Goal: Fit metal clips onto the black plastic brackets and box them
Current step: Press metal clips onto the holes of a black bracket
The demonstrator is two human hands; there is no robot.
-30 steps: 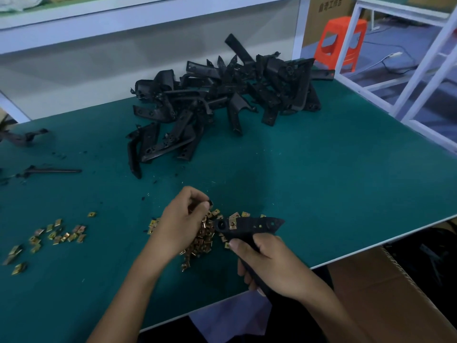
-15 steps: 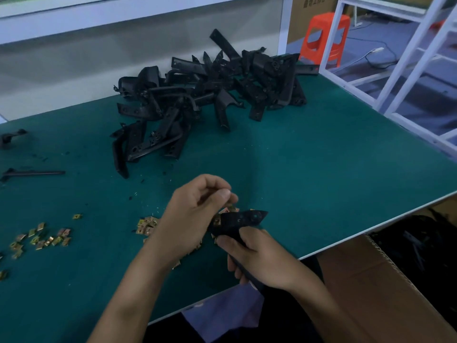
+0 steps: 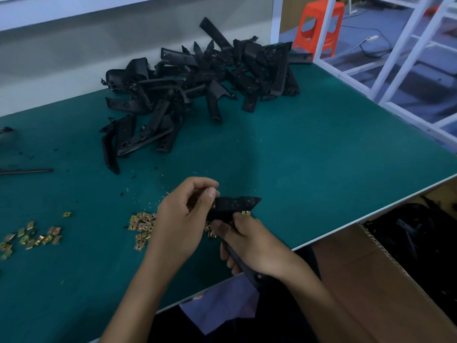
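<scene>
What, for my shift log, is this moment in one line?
step: fitting clip; right hand: holds bracket; left hand: pinches clip at bracket end; spare clips: on table

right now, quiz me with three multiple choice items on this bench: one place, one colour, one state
1. The bracket pile lies: A in a box; B at the table's far side; C on a stool.
2. The loose clips are: A silver; B blue; C gold.
3. The right hand is: A gripping a bracket; B flat on the table; C out of view.
Answers: B, it sits by the back wall; C, they glint yellow; A, fingers wrap it.
</scene>
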